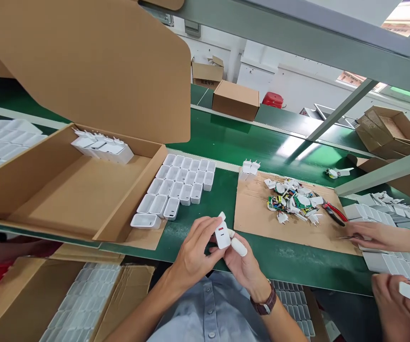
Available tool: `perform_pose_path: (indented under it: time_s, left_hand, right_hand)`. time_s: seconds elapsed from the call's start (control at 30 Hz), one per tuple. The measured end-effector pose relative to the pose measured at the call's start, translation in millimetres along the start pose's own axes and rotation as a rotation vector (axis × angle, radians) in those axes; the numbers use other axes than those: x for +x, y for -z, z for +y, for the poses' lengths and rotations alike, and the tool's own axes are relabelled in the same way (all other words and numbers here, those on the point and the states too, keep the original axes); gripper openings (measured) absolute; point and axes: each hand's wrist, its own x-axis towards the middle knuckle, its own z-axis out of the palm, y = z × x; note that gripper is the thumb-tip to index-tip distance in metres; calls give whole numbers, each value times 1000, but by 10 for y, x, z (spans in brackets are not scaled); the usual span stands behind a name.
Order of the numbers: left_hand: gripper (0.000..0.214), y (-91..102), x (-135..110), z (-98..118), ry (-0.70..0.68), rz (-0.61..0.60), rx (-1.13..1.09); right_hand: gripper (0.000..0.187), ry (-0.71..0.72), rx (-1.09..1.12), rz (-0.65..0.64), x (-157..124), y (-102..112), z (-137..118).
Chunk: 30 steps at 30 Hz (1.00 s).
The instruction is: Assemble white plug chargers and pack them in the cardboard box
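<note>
Both of my hands are closed around a white charger [222, 236], whose end with a red port and a dark port faces up. My left hand [195, 248] grips it from the left with fingers and thumb; one fingertip wears a white cover. My right hand [244, 266] holds its right side, with white covers on its fingers too. Left of my hands stand rows of open white charger shells [169, 187]. To the right, circuit boards and plug parts [297, 197] lie piled on a cardboard sheet [251, 216], next to red-handled pliers [334, 213].
A large open cardboard box [65, 190] holds several chargers [103, 146] at its back. A few plug pieces [249, 168] stand at the sheet's corner. At right, a co-worker's hands [372, 235] are near rows of white shells. A metal post [343, 109] rises behind.
</note>
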Motion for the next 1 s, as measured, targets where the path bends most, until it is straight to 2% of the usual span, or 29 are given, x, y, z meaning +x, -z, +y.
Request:
perform_pose_path:
  time_s: [0.13, 0.27, 0.43, 1.0]
  left_hand:
    - [65, 10, 3, 16, -28, 6, 0]
    - [65, 5, -16, 16, -44, 13, -8]
    - [63, 5, -41, 1, -57, -11, -4]
    - [59, -10, -84, -36, -10, -14, -23]
  right_hand:
    - [45, -23, -38, 28, -11, -55, -20]
    - [43, 11, -12, 63, -10, -79, 9]
    - [43, 14, -23, 50, -12, -79, 29]
    - [45, -9, -32, 76, -8, -116, -11]
